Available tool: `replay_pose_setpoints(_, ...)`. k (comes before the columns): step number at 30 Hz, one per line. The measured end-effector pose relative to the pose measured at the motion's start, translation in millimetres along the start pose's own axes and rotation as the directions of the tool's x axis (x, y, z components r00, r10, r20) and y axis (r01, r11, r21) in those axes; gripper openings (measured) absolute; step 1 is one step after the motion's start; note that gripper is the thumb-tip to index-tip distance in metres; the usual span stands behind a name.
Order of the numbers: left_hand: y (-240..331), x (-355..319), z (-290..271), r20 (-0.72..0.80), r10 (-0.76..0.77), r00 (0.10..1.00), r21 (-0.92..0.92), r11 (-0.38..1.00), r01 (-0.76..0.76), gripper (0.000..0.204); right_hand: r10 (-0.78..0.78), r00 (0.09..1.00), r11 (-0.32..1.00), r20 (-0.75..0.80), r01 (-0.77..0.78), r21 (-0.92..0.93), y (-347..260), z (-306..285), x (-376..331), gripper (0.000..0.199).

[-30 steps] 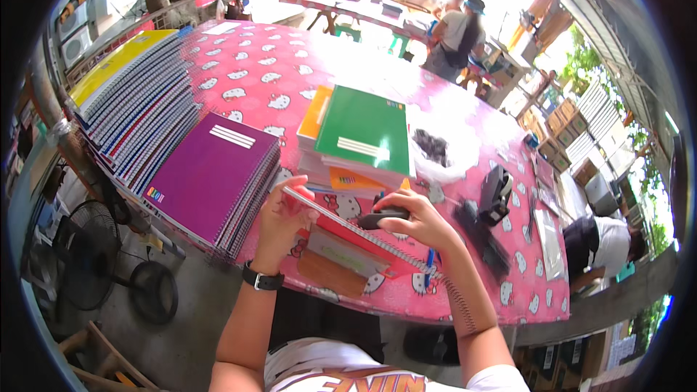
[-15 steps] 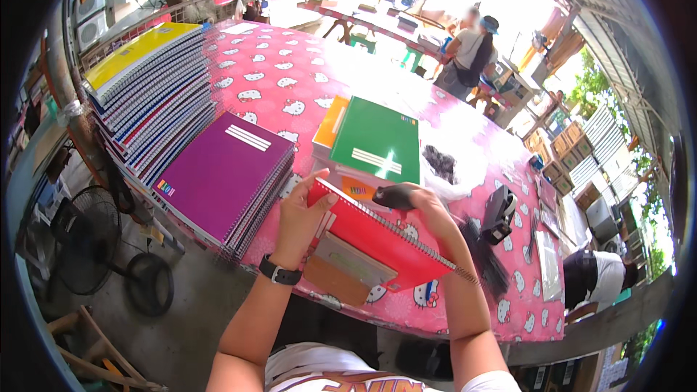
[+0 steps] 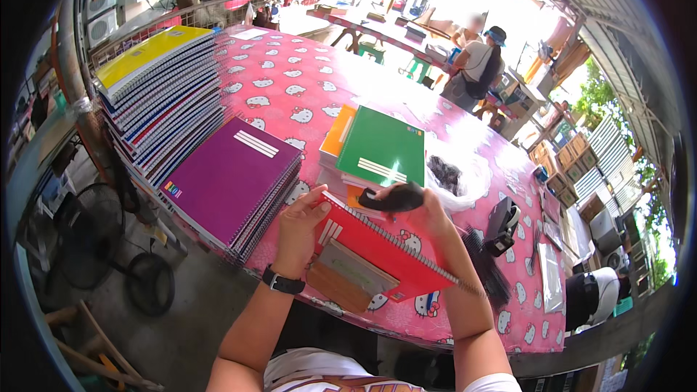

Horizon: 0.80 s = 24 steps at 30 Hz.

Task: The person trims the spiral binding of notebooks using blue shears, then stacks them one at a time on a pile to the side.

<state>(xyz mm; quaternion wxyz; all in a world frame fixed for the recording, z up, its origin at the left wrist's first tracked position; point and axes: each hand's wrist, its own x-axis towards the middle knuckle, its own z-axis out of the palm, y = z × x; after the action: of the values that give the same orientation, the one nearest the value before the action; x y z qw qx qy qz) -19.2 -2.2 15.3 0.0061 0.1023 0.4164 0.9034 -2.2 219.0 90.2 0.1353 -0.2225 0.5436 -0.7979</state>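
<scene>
A red spiral notebook [image 3: 414,269] stands tilted on its edge, coil uppermost, with a length of loose coil past its right end. My left hand [image 3: 298,232] pinches its upper left corner. In my right hand [image 3: 431,212] is a black-handled hand tool [image 3: 396,198], held just above the coil; its working end is hidden, so I cannot tell its exact kind. Against the notebook's near side rests a wooden block [image 3: 337,287] with a greyish plate [image 3: 357,267]. Behind it lies a small stack topped by a green notebook [image 3: 383,147].
To the left, purple notebooks [image 3: 229,174] lie stacked beside a taller pile with a yellow cover [image 3: 152,51]. Black coils [image 3: 485,265], a black tape dispenser [image 3: 502,226] and a plastic bag [image 3: 468,187] occupy the right of the pink patterned table [image 3: 290,80]. Other people [image 3: 475,65] are farther off.
My right hand has turned the black tool and raised it slightly along the coil. The left hand keeps its hold on the red notebook. The whole view has shifted a little.
</scene>
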Motion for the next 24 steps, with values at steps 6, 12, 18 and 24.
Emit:
replay_pose_setpoints(6, -0.4, -0.7, -2.9, -0.016, 0.062, 0.998, 0.099, 0.993, -0.06, 0.032, 0.075, 0.995, 0.844, -0.065, -0.098, -0.527, 2.4, 15.1, 13.9, 0.063)
replay_pose_setpoints(12, -2.5, 0.2, -1.3, -0.006, 0.064, 0.998, 0.031, 0.997, -0.064, 0.033, 0.154, 0.97, 0.641, -0.189, -0.243, -0.728, 3.3, 10.9, 23.5, 0.052)
replay_pose_setpoints(18, -3.3, 2.7, -5.2, 0.041, 0.016, 0.999, 0.073, 0.997, -0.019, 0.037, 0.014, 0.984, 0.758, -0.176, -0.125, -0.64, 11.1, 8.2, 9.5, 0.045)
replay_pose_setpoints(24, -0.8, -14.6, -24.6, 0.314, -0.143, 0.939, 0.483, 0.875, -0.028, 0.044, -0.552, 0.585, 0.548, -0.594, -0.283, -0.787, 8.0, -38.2, -113.3, 0.049)
